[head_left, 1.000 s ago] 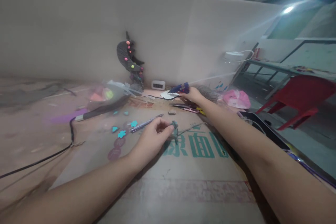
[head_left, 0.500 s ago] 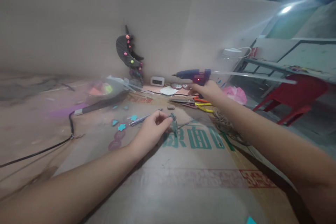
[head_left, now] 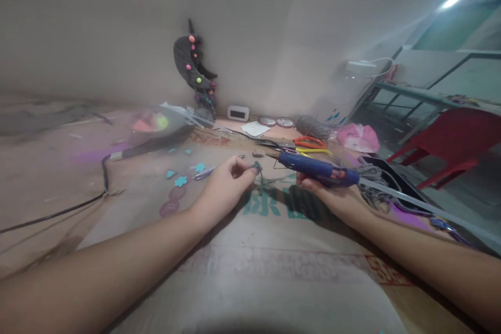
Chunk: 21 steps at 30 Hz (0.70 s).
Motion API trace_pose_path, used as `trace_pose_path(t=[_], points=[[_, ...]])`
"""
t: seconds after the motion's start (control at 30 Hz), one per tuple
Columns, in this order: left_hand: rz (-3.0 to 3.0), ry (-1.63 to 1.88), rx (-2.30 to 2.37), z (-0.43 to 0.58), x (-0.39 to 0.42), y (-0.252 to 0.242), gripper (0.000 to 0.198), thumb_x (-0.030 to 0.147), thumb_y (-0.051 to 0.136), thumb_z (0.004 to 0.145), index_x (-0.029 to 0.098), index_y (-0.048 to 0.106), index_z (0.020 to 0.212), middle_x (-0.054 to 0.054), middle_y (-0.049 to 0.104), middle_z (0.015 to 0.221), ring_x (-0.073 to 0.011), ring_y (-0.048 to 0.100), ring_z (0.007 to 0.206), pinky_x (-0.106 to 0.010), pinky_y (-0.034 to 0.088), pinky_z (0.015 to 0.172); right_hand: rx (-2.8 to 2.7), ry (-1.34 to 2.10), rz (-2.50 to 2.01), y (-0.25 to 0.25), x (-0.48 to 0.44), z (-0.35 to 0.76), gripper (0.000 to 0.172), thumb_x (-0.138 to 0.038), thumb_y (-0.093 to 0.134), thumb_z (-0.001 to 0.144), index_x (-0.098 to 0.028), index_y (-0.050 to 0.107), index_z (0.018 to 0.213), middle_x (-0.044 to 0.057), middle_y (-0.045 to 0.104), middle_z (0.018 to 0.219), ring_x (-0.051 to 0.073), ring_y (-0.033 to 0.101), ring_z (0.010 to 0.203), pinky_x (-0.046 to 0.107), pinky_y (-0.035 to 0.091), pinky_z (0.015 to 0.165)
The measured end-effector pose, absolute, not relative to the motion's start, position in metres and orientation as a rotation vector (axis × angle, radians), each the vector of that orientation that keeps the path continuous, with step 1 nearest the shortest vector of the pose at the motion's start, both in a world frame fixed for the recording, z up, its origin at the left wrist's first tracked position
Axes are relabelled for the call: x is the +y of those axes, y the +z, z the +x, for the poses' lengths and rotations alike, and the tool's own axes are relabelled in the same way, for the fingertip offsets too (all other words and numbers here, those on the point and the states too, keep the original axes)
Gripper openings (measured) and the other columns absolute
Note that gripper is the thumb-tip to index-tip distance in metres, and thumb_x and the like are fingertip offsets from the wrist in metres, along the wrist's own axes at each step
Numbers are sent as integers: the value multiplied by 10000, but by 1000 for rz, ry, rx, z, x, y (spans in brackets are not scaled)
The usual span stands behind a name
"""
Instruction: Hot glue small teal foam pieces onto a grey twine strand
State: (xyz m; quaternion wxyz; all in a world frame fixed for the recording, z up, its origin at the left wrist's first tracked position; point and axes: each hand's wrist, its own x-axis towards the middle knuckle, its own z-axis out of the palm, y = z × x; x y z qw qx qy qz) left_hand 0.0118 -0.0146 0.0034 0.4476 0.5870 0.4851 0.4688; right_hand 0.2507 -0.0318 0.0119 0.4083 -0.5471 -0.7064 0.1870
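My left hand [head_left: 230, 182] pinches a small piece of grey-green yarn [head_left: 257, 171] between thumb and fingers, above the printed cardboard [head_left: 235, 261]. A loose strand trails from it to the right. In my right hand [head_left: 329, 193] is a blue hot glue gun [head_left: 309, 164], a long clear glue stick [head_left: 399, 195] poking out of its back. Its nozzle points left, close to the yarn but apart from it. Beside my left hand lie a pen [head_left: 204, 173] and blue flower cut-outs [head_left: 180, 181].
A grey yarn-wrapped crescent [head_left: 183, 60] with coloured beads stands against the wall. Behind my hands are a small digital clock [head_left: 238, 113], orange-handled scissors [head_left: 309, 142] and a grey yarn ball [head_left: 312, 127]. A black cord [head_left: 50, 223] runs along the left; a red chair [head_left: 450, 135] stands at right.
My right hand has brought the glue gun down and toward me, its nozzle now close to the yarn. My left hand keeps its pinch. The view has shifted slightly.
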Motion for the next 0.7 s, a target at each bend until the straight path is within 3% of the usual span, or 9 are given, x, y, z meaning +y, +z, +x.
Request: trace_pose_path(t=[0.37, 0.7], points=[[1150, 1116, 953, 17, -17, 7, 218, 271, 684, 836, 187, 483, 826, -23, 734, 734, -137, 697, 625, -263, 551, 645, -2042, 385, -1209, 25, -41, 240, 144, -353, 651, 795, -227, 605, 742, 1, 634, 681, 180, 602, 624, 287, 500, 574], [1198, 1133, 980, 17, -22, 10, 148, 188, 605, 891, 176, 481, 811, -27, 726, 728, -139, 708, 669, -291, 577, 695, -2013, 333, -1254, 24, -38, 239, 131, -332, 622, 779, -228, 572, 719, -1, 622, 660, 182, 595, 608, 280, 483, 561]])
